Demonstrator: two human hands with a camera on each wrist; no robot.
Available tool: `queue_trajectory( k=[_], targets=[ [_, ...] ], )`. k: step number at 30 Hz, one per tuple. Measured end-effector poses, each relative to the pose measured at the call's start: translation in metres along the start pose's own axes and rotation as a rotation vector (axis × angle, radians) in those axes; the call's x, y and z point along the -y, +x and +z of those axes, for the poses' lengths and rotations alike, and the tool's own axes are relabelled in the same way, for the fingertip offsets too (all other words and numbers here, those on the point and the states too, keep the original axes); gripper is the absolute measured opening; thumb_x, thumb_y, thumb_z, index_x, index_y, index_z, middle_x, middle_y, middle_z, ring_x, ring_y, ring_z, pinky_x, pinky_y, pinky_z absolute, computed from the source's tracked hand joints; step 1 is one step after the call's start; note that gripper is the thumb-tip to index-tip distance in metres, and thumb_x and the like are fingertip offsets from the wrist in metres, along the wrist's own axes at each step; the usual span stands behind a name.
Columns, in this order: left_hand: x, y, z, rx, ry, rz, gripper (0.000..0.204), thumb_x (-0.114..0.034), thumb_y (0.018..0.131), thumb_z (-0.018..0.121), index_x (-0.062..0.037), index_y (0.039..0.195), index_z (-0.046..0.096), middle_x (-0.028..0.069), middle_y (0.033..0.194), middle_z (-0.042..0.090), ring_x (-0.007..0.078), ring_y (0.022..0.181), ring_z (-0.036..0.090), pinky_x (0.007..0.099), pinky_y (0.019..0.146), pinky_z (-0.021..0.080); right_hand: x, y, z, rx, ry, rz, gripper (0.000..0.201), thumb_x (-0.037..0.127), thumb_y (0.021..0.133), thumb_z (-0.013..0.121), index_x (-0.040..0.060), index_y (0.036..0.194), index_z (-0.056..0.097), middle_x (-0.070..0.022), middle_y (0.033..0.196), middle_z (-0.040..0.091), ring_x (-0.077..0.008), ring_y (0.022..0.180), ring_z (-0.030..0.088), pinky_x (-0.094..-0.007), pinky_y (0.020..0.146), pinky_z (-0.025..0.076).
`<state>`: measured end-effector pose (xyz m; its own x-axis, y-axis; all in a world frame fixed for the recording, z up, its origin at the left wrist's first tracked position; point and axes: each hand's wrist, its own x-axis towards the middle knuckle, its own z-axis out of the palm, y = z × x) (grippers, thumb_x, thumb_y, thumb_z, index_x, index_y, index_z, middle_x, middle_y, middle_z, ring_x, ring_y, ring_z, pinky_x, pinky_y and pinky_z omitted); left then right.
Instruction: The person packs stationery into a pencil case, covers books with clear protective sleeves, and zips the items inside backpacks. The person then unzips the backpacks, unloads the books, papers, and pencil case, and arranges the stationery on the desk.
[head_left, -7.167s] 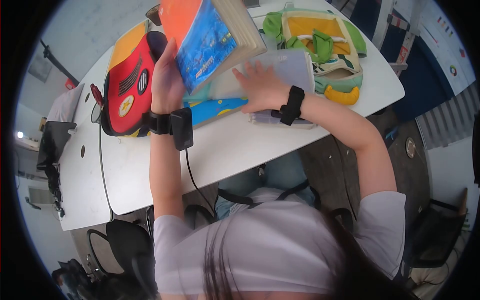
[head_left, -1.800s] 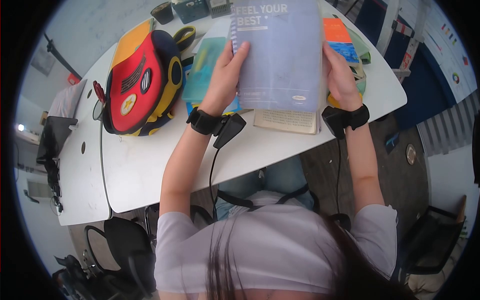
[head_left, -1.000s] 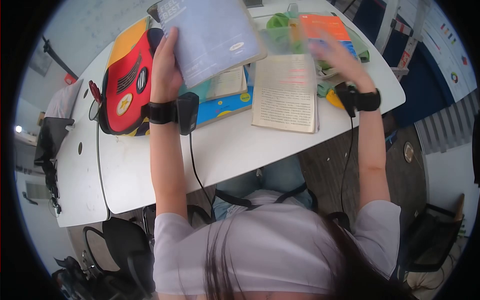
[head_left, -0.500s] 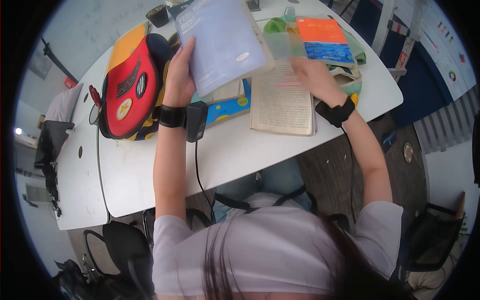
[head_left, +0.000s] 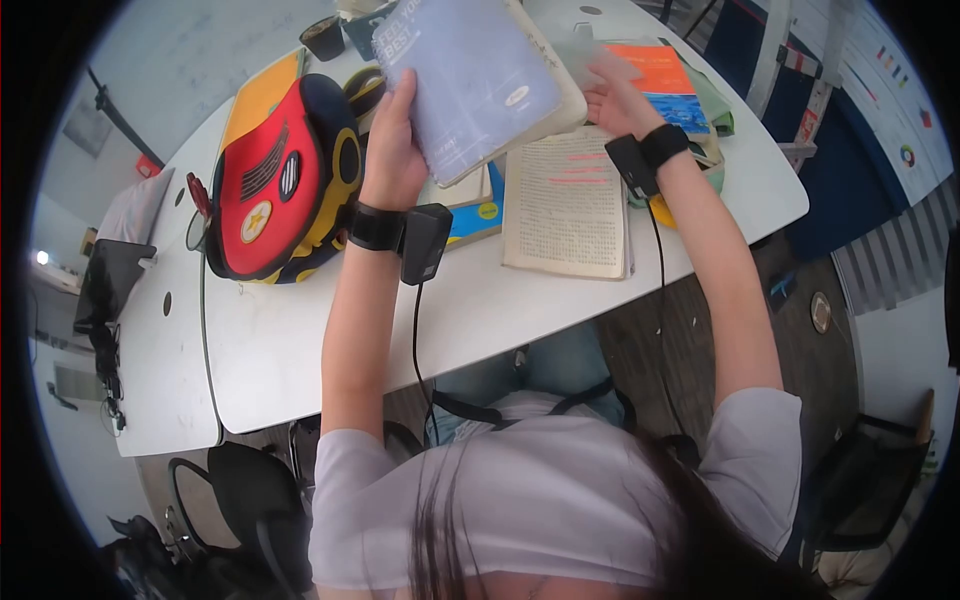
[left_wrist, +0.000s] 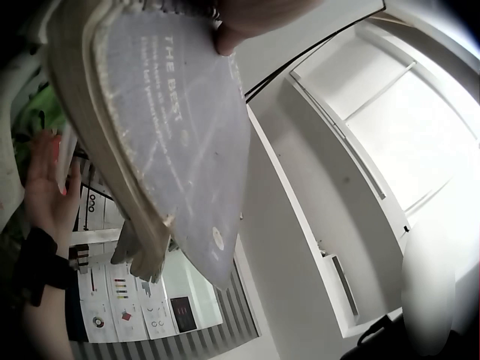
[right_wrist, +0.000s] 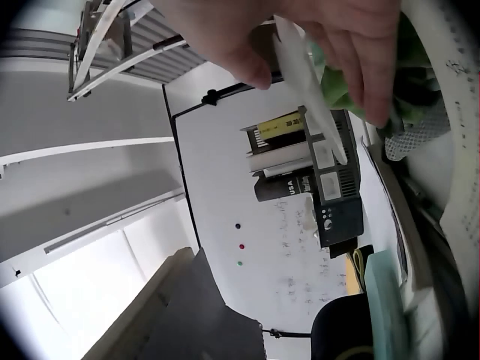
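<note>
My left hand holds a lavender spiral notebook by its bound left edge, tilted above the table, thumb on the cover. In the left wrist view the notebook shows its thick, worn pages. To the right, my right hand pinches a translucent plastic sheet, seen nearly edge-on as a pale sheet between thumb and fingers in the right wrist view. Below both hands lies a printed book, its page showing red-marked lines. An orange and blue book rests on the green bag at the right.
A red cap-shaped backpack stands at the left, beside a yellow folder. A blue book lies partly under the notebook. Behind are a dark pot and a bin. The white table's front edge runs near my lap.
The orange and blue book, earlier in my left hand, now lies on the bag. Both hands held the notebook; now only the left does. My right hand has lifted the plastic sheet off the printed page.
</note>
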<state>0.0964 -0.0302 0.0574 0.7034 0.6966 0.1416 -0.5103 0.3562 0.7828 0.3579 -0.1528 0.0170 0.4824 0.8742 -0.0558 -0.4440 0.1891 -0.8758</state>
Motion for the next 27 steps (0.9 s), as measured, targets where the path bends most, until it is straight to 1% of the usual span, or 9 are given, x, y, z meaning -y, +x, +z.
queue_trajectory(
  k=[3, 5, 10, 12, 15, 19, 21, 25, 27],
  targets=[
    [0.007, 0.003, -0.005, -0.040, 0.045, 0.016, 0.043, -0.030, 0.092, 0.046, 0.0021, 0.121, 0.042, 0.0121, 0.117, 0.052, 0.0220, 0.104, 0.054, 0.0346, 0.090, 0.044, 0.003, -0.031, 0.008, 0.038, -0.165, 0.107, 0.051, 0.033, 0.091, 0.044, -0.0104, 0.117, 0.038, -0.0240, 0.110, 0.053, -0.0320, 0.097, 0.058, -0.0389, 0.088, 0.047],
    [0.013, 0.005, -0.001, -0.055, 0.017, -0.004, 0.041, -0.027, 0.092, 0.045, 0.0026, 0.120, 0.042, 0.0117, 0.116, 0.053, 0.0218, 0.104, 0.053, 0.0347, 0.090, 0.043, 0.010, -0.061, 0.027, 0.201, -0.247, 0.131, 0.045, 0.034, 0.094, 0.038, -0.0019, 0.121, 0.041, -0.0169, 0.111, 0.056, -0.0286, 0.100, 0.058, -0.0361, 0.085, 0.048],
    [0.032, 0.009, 0.018, 0.043, 0.015, -0.037, 0.034, -0.015, 0.089, 0.045, 0.0029, 0.118, 0.043, 0.0090, 0.112, 0.053, 0.0190, 0.103, 0.050, 0.0339, 0.091, 0.038, 0.010, -0.096, 0.043, 0.339, -0.091, 0.016, 0.043, 0.032, 0.094, 0.037, 0.0024, 0.126, 0.041, -0.0140, 0.116, 0.053, -0.0264, 0.101, 0.057, -0.0371, 0.086, 0.047],
    [0.035, 0.009, 0.027, 0.139, 0.117, -0.061, 0.034, -0.015, 0.089, 0.045, 0.0020, 0.119, 0.043, 0.0088, 0.112, 0.053, 0.0184, 0.102, 0.050, 0.0344, 0.091, 0.039, 0.006, -0.098, 0.041, -0.022, -0.269, -0.175, 0.038, 0.027, 0.093, 0.044, 0.0005, 0.119, 0.047, -0.0116, 0.113, 0.055, -0.0226, 0.098, 0.057, -0.0368, 0.085, 0.047],
    [0.032, 0.002, 0.039, 0.286, 0.308, -0.091, 0.040, -0.019, 0.090, 0.046, 0.0001, 0.124, 0.040, 0.0090, 0.115, 0.052, 0.0177, 0.103, 0.051, 0.0349, 0.090, 0.040, 0.008, -0.091, 0.007, -0.112, -0.142, -0.238, 0.032, 0.020, 0.091, 0.047, 0.0046, 0.119, 0.048, -0.0065, 0.114, 0.054, -0.0157, 0.105, 0.051, -0.0327, 0.088, 0.045],
    [0.029, -0.008, 0.035, 0.458, 0.640, -0.048, 0.053, -0.028, 0.089, 0.051, -0.0024, 0.132, 0.033, 0.0122, 0.124, 0.048, 0.0204, 0.111, 0.050, 0.0330, 0.092, 0.041, 0.024, -0.088, -0.014, -0.182, 0.025, -0.368, 0.029, 0.017, 0.090, 0.048, 0.0048, 0.116, 0.050, -0.0065, 0.111, 0.054, -0.0170, 0.105, 0.051, -0.0324, 0.089, 0.044],
    [0.024, -0.017, 0.033, 0.685, 1.051, 0.028, 0.053, -0.031, 0.087, 0.054, -0.0076, 0.132, 0.037, 0.0138, 0.125, 0.047, 0.0215, 0.114, 0.048, 0.0340, 0.094, 0.039, 0.033, -0.070, -0.046, -0.324, -0.096, -0.478, 0.029, 0.017, 0.090, 0.048, 0.0027, 0.115, 0.050, -0.0080, 0.111, 0.055, -0.0182, 0.104, 0.052, -0.0333, 0.087, 0.046],
    [0.035, -0.046, 0.029, 0.963, 1.489, 0.123, 0.056, -0.034, 0.082, 0.059, -0.0115, 0.130, 0.040, 0.0195, 0.127, 0.044, 0.0314, 0.118, 0.043, 0.0376, 0.097, 0.036, 0.049, -0.049, -0.082, -0.429, -0.310, -0.423, 0.027, 0.012, 0.089, 0.043, 0.0000, 0.114, 0.048, -0.0123, 0.111, 0.054, -0.0226, 0.101, 0.054, -0.0366, 0.086, 0.048],
    [0.045, -0.050, 0.024, 0.858, 1.583, 0.077, 0.061, -0.034, 0.079, 0.062, -0.0097, 0.130, 0.039, 0.0218, 0.126, 0.044, 0.0345, 0.118, 0.041, 0.0388, 0.097, 0.035, 0.051, -0.039, -0.102, -0.412, -0.422, -0.250, 0.030, 0.011, 0.087, 0.042, -0.0017, 0.114, 0.047, -0.0149, 0.113, 0.052, -0.0243, 0.101, 0.055, -0.0367, 0.083, 0.050]
  ],
)
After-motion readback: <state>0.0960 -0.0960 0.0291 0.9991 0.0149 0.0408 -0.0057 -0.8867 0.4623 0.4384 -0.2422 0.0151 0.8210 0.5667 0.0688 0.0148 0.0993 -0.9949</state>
